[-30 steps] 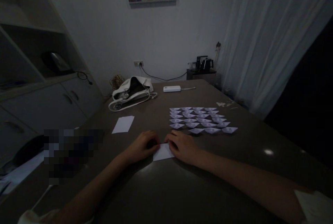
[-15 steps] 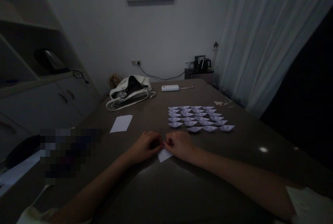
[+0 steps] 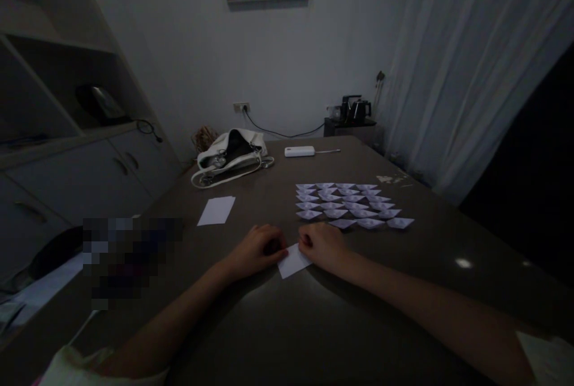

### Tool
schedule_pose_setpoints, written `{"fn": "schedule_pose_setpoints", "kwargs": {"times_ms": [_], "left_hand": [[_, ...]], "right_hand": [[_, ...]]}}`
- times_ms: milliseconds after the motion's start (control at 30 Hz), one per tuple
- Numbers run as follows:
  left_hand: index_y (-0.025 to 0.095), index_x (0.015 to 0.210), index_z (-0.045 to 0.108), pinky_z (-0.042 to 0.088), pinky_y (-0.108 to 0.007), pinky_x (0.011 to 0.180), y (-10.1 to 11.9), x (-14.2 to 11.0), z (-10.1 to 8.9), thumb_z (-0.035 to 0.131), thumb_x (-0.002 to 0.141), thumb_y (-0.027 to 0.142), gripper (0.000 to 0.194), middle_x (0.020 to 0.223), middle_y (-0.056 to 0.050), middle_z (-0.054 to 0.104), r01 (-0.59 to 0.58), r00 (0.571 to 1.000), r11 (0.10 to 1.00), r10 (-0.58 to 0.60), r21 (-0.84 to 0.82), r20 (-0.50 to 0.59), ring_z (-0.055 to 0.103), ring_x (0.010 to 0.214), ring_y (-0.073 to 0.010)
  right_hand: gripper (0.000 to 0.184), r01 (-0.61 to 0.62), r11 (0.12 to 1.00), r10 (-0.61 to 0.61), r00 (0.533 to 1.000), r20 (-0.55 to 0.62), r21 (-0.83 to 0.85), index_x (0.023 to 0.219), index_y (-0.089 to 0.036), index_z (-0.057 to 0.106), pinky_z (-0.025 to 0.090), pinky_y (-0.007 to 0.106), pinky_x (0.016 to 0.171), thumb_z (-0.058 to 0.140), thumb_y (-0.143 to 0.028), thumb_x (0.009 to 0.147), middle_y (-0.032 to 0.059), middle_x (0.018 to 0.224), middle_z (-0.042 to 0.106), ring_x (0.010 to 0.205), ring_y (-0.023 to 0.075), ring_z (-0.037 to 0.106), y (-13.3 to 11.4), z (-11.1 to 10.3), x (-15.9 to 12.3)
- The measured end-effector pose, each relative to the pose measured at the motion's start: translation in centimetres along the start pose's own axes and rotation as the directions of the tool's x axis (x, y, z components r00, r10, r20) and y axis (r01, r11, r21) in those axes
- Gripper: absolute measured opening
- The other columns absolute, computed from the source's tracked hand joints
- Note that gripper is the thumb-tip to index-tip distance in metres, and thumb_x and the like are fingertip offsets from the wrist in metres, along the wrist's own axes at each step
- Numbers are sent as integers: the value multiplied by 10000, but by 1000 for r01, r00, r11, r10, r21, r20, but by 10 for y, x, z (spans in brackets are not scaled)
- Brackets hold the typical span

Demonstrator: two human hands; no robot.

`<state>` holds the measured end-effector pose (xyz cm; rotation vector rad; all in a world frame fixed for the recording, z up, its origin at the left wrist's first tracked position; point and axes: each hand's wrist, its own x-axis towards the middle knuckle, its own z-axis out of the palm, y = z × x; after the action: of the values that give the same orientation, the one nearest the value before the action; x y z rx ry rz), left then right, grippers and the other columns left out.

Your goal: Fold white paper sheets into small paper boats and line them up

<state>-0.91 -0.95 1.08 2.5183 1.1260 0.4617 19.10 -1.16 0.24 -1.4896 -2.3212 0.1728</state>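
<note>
A small white folded paper [image 3: 293, 261] lies on the dark table [image 3: 314, 326] in front of me. My left hand [image 3: 255, 248] rests curled at its left corner, fingertips pinching the paper's edge. My right hand [image 3: 325, 245] is curled at the paper's right top corner, fingers pressed on it. Just beyond my right hand, several folded paper boats [image 3: 350, 204] sit in neat rows on the table.
A flat white sheet [image 3: 217, 210] lies to the left. A white handbag [image 3: 231, 156] and a white power bank [image 3: 299, 151] with a cable sit at the far end. Cabinets stand on the left, a curtain on the right, a kettle [image 3: 354, 110] on a stand behind.
Both hands have shifted slightly on the paper. It now shows more between them, turned at an angle. The view has moved a little.
</note>
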Motion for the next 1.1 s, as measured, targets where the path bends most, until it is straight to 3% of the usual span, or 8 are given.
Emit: {"fn": "schedule_pose_setpoints", "kwargs": {"times_ms": [333, 467, 600, 733, 900, 1100], "left_hand": [[174, 857, 614, 402, -282, 735, -2, -1, 0, 562, 869, 336, 171, 812, -20, 603, -20, 1000, 1000, 20, -1, -1, 550, 782, -170], [175, 876, 616, 395, -298, 768, -4, -3, -2, 553, 879, 327, 165, 847, -33, 607, -19, 1000, 999, 19, 40, -7, 548, 824, -184], [181, 897, 627, 381, -318, 796, -6, -6, -5, 547, 884, 297, 141, 908, -53, 609, 1, 999, 994, 3, 105, -32, 544, 892, -206], [190, 905, 628, 365, -327, 787, -4, -4, -5, 535, 886, 263, 120, 915, -46, 618, 2, 998, 988, 7, 156, -57, 544, 914, -216], [171, 848, 605, 359, -320, 736, 6, 6, 8, 488, 896, 251, 149, 864, -46, 638, 159, 970, 978, -130, 132, -206, 561, 866, -211], [172, 801, 606, 353, -317, 726, 8, 10, 15, 566, 813, 234, 75, 800, -26, 644, 226, 950, 971, -200, 84, -240, 572, 818, -204]], "right_hand": [[127, -61, 997, 60, 998, -15, -53, 642, -170, 624, 179, 245, 493, 558, -168, 750, 6, 601, 597, 535, 109, 465, 9, -5, 1], [152, 22, 999, -24, 998, -56, -33, 667, -168, 615, 193, 249, 509, 541, -204, 795, 1, 619, 605, 551, 109, 484, 6, -1, -1], [171, 125, 992, -125, 992, 6, -34, 674, -169, 607, 212, 252, 525, 537, -219, 822, 1, 643, 619, 573, 113, 509, 4, 2, -2], [175, 142, 988, -141, 990, 27, -58, 677, -168, 603, 210, 256, 526, 529, -212, 829, 8, 663, 633, 586, 120, 525, 5, 2, -1], [169, 150, 986, -148, 988, 40, -74, 684, -166, 604, 202, 260, 526, 526, -214, 826, 17, 679, 645, 593, 125, 535, 1, 2, 0], [167, 158, 983, -155, 987, 34, -91, 690, -168, 608, 194, 266, 517, 516, -209, 823, 20, 677, 648, 588, 129, 544, -2, 4, 2]]}}
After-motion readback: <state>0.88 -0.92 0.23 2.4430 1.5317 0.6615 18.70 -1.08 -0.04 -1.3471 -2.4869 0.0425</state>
